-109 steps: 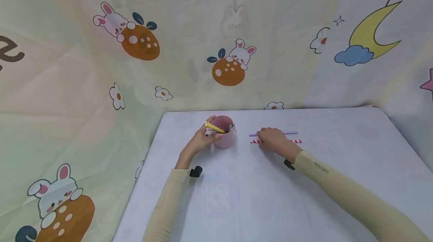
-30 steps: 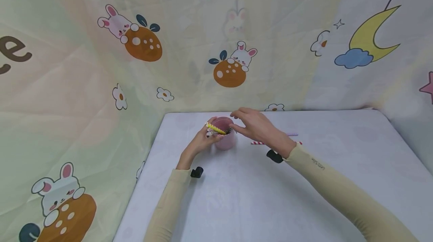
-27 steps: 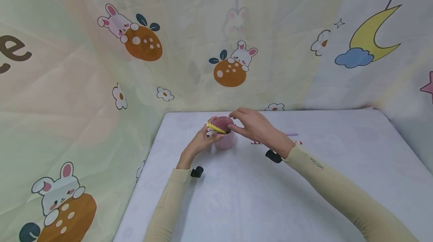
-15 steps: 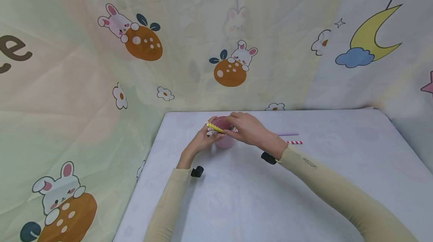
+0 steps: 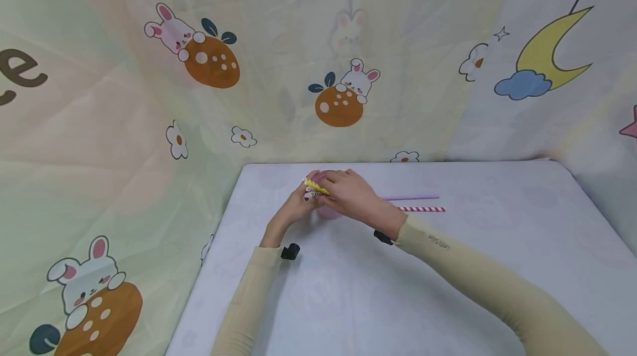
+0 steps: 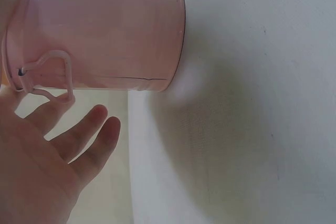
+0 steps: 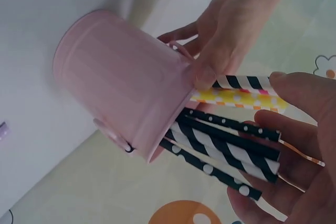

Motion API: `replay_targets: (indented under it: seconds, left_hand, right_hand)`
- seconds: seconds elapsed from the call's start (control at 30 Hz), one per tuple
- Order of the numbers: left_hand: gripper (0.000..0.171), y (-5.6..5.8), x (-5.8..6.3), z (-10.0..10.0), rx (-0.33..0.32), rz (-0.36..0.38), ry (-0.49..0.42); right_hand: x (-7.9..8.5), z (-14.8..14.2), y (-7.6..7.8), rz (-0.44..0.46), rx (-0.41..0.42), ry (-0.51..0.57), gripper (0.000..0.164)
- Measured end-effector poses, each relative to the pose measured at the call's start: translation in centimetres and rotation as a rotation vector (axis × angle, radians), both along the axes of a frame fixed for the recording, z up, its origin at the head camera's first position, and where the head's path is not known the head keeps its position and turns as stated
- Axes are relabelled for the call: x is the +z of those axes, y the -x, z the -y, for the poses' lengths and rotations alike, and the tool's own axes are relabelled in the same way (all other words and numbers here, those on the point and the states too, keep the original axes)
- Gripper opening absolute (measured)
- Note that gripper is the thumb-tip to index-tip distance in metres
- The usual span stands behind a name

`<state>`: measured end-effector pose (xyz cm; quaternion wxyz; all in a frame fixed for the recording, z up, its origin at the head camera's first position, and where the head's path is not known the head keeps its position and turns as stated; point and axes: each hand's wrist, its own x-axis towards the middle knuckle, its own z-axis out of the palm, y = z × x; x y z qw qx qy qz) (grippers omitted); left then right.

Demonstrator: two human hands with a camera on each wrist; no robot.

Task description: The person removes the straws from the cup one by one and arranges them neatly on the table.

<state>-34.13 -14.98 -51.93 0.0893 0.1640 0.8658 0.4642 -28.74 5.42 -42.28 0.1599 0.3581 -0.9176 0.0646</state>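
A small pink bucket (image 7: 123, 77) stands upright near the table's back edge, paper straws leaning out of its mouth. My left hand (image 5: 293, 205) holds it at the rim, thumb over the edge, fingers beside a wire handle (image 6: 67, 72). My right hand (image 5: 350, 197) reaches over the mouth, hiding much of it in the head view. In the right wrist view its thumb and fingers curl round the straw ends. Among these are a yellow checked straw (image 7: 233, 98), black-and-white striped straws (image 7: 226, 150) and a black dotted straw (image 7: 210, 170).
Right of the bucket, a purple straw (image 5: 413, 197) and a red-and-white striped straw (image 5: 423, 209) lie side by side on the white table (image 5: 338, 289). A printed cloth backdrop (image 5: 278, 68) rises behind the table's back edge.
My right hand has left the two straws on the table, moved left to the bucket and come in over its straws. My left hand has stayed at the bucket.
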Motion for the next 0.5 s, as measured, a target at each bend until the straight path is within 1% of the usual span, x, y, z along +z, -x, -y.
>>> replay_targets:
  seconds: [0.1, 0.23, 0.5]
  left_hand:
    - [0.081, 0.0, 0.0, 0.0, -0.002, -0.008, 0.001]
    - [0.080, 0.1, 0.0, -0.1, 0.000, -0.013, -0.003]
    - [0.079, 0.0, -0.1, 0.0, -0.001, -0.023, 0.005]
  right_hand:
    - [-0.3, 0.5, -0.1, -0.024, -0.023, -0.047, 0.034]
    - [-0.5, 1.0, -0.1, -0.033, -0.051, -0.096, 0.035]
    - [-0.9, 1.7, 0.2, -0.039, -0.093, -0.118, 0.036]
